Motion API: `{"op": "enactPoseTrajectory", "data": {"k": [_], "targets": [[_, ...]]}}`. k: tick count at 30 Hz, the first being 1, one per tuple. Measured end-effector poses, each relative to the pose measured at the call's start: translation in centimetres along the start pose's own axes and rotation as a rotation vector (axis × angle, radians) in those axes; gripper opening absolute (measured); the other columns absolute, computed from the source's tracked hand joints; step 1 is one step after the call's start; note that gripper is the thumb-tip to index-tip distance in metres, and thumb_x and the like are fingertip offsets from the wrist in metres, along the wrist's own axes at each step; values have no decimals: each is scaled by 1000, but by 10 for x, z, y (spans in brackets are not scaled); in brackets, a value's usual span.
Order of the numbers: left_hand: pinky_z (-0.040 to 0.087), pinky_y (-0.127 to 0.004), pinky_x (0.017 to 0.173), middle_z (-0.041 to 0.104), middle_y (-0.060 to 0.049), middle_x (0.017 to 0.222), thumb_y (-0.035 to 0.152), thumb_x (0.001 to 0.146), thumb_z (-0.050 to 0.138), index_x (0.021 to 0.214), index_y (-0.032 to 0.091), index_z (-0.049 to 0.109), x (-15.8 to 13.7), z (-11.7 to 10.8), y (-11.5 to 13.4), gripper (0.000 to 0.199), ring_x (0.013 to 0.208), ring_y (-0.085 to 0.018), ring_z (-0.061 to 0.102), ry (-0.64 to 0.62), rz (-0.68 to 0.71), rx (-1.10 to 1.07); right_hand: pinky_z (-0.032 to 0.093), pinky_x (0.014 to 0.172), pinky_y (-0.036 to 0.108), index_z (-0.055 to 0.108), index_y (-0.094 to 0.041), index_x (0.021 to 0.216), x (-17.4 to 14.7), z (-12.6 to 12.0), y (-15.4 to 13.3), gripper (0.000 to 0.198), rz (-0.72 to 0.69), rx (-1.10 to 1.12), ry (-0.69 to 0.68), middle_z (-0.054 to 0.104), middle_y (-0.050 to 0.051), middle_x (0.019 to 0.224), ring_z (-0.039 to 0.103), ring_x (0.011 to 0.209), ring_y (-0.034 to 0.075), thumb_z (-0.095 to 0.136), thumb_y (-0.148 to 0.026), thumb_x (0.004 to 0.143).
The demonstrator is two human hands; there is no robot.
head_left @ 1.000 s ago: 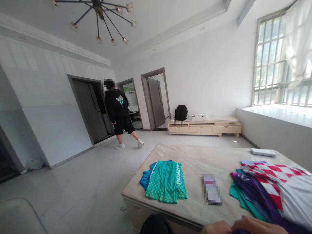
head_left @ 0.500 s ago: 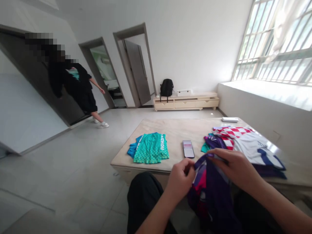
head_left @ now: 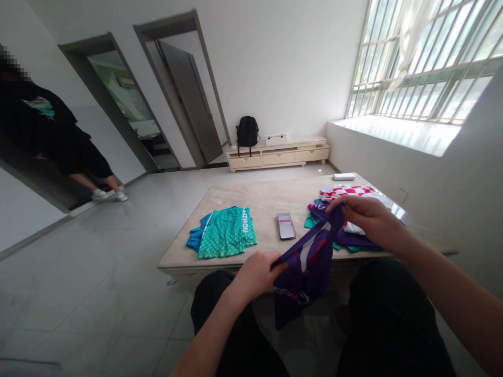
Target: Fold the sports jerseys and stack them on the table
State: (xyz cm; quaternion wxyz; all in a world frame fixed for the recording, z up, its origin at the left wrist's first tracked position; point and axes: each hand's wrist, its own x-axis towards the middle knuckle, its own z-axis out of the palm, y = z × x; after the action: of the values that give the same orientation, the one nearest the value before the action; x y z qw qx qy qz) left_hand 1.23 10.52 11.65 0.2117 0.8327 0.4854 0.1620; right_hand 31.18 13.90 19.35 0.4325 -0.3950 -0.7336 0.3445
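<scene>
A purple sports garment (head_left: 312,262) with grey and pink patches hangs stretched between my two hands, over my lap in front of the table edge; whether it is shorts or a top I cannot tell. My left hand (head_left: 257,272) grips its lower left edge, fingers closed. Higher up and to the right, my right hand (head_left: 369,219) pinches its upper corner. Behind the right hand lies a pile of folded jerseys (head_left: 346,191), red-and-white checked, white, purple and teal, partly hidden by that hand. Green shorts (head_left: 226,233) with white lettering lie flat on the left, over blue clothing (head_left: 195,236).
The stone-topped table (head_left: 271,196) also bears a phone (head_left: 286,226) and a white box-like object (head_left: 343,177). Beyond it stands a low cabinet (head_left: 277,158) with a black backpack (head_left: 247,132). A person in black (head_left: 51,120) is by a doorway at left.
My hands have moved apart, pulling the purple garment out slantwise between them. My view has turned right and the person at left has moved within it, with feet now closer together.
</scene>
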Motion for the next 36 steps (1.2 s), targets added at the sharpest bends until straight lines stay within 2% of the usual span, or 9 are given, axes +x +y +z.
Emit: {"op": "enactPoseTrajectory", "data": {"k": [6,9,13,17,21,26,29,31,36], "targets": [[40,-26,69,71,-5,84,44,101,50,89,21,70,-9,-26,-7,32,82,-19,66,167,-32,280,53,62,25,70,-15,96,-12,10,26,44,300,308,-147,68,6,86,64,72,16,56,-56,93],[41,-26,70,71,-4,83,42,101,50,92,22,71,-17,-35,-1,30,81,-19,65,223,19,357,51,66,24,70,-14,92,-25,26,35,46,212,234,-244,66,6,86,61,76,15,60,-59,91],[43,-26,72,72,-5,83,43,102,50,92,21,72,-27,-42,8,33,81,-19,66,250,109,378,52,81,27,71,-16,103,-43,51,34,41,54,25,-465,68,5,98,63,89,17,84,-43,74],[45,-26,76,75,-4,89,43,102,49,99,22,73,-32,-51,8,31,85,-18,68,242,182,346,53,93,32,69,-19,116,-50,64,35,33,-1,42,-514,62,10,133,65,103,19,71,-35,87],[44,-23,75,74,-1,88,46,101,51,94,22,71,-32,-64,0,31,82,-16,68,213,134,212,53,91,31,69,-19,119,-47,56,47,34,100,-16,-472,71,7,114,67,105,21,68,-37,90],[43,-22,73,71,1,86,42,102,50,90,20,66,-30,-79,-13,30,80,-14,65,200,90,63,45,59,21,67,-15,105,-46,34,55,37,307,126,-613,68,0,79,62,69,13,69,-48,88],[44,-23,72,68,0,85,40,103,47,89,20,64,-29,-83,-16,30,79,-15,62,149,149,77,37,54,22,67,-15,82,-43,20,48,36,222,-2,-649,58,-3,68,52,62,11,68,-51,88],[45,-26,75,67,-1,86,39,103,47,88,19,63,-30,-84,-16,30,81,-16,61,117,229,139,40,60,25,66,-16,76,-40,11,41,35,102,-151,-637,58,-1,70,53,67,14,68,-49,89],[45,-34,93,70,-4,89,29,102,50,88,19,63,-41,-84,-14,22,107,-23,60,103,413,336,47,81,33,71,-22,84,-41,-10,31,27,-203,-558,-555,66,7,108,62,94,23,62,-45,94]]}}
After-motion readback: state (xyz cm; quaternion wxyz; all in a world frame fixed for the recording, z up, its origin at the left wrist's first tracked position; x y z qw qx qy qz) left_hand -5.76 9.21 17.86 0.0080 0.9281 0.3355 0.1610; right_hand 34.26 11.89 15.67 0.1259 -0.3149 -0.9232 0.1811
